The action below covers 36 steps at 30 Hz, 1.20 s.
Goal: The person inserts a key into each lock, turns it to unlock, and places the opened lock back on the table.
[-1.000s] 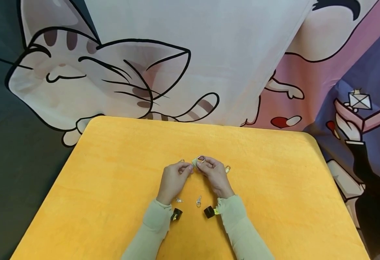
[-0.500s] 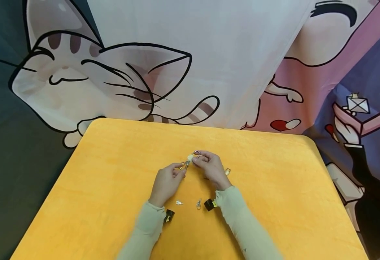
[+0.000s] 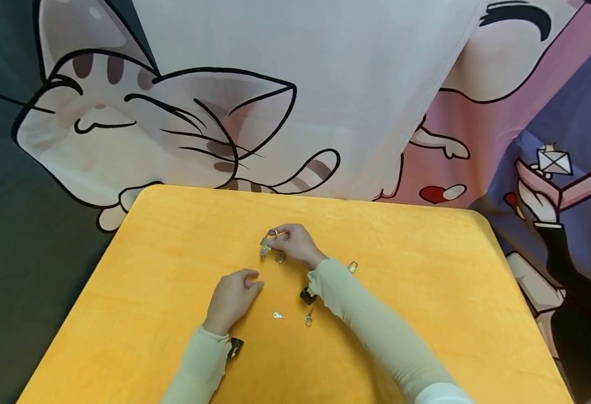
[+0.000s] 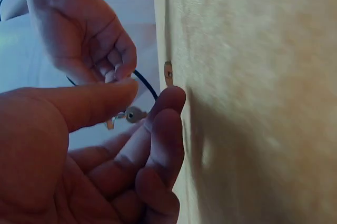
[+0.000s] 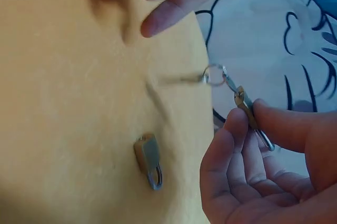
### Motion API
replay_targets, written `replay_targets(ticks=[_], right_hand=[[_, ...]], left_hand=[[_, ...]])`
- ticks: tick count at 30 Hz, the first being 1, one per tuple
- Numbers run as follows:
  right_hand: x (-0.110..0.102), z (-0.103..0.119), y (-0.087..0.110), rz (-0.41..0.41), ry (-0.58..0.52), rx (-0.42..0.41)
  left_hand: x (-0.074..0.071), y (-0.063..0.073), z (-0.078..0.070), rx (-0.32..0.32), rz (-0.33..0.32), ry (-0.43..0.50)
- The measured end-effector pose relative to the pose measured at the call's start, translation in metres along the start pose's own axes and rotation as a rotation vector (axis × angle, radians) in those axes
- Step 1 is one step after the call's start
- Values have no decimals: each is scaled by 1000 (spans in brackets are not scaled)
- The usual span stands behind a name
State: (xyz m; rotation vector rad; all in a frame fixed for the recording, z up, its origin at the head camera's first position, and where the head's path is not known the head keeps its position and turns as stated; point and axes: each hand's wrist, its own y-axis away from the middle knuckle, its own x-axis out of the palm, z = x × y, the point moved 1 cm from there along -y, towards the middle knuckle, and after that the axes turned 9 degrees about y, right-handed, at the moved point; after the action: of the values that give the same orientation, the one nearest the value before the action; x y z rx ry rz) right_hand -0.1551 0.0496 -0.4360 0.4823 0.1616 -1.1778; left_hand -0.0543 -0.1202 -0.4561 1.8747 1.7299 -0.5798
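In the head view my right hand is raised over the middle of the table. Thumb and fingers pinch a small brass padlock, its silver shackle toward the palm. A key is in the padlock's base, and from it hangs a key ring with a second key. My left hand is nearer the body and to the left, fingers loosely bent and holding nothing. Below the right hand a second padlock lies on the table.
Another padlock lies right of the right forearm. Nearer the body are a loose key and a ringed key set. The yellow table ends at a cartoon-printed curtain.
The left hand has let go of the keys and drawn back toward the body. The right hand has carried the padlock left, the keys now hanging from it.
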Motion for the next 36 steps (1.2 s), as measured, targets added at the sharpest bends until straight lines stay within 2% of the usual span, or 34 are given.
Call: replay_targets(ticks=[4, 12, 21, 24, 30, 36], right_hand=[[11, 7, -11, 51, 6, 11], [36, 24, -24, 84, 157, 8], [63, 37, -38, 73, 190, 38], [67, 38, -39, 84, 223, 20], [74, 32, -45, 92, 362, -8], [75, 23, -53, 48, 497, -7]], left_hand=[[0, 4, 5, 14, 15, -19], [5, 11, 6, 78, 31, -39], [15, 15, 0, 136, 94, -44], [15, 16, -2, 152, 112, -38], [15, 18, 0, 164, 108, -59], [17, 19, 2, 145, 107, -56]])
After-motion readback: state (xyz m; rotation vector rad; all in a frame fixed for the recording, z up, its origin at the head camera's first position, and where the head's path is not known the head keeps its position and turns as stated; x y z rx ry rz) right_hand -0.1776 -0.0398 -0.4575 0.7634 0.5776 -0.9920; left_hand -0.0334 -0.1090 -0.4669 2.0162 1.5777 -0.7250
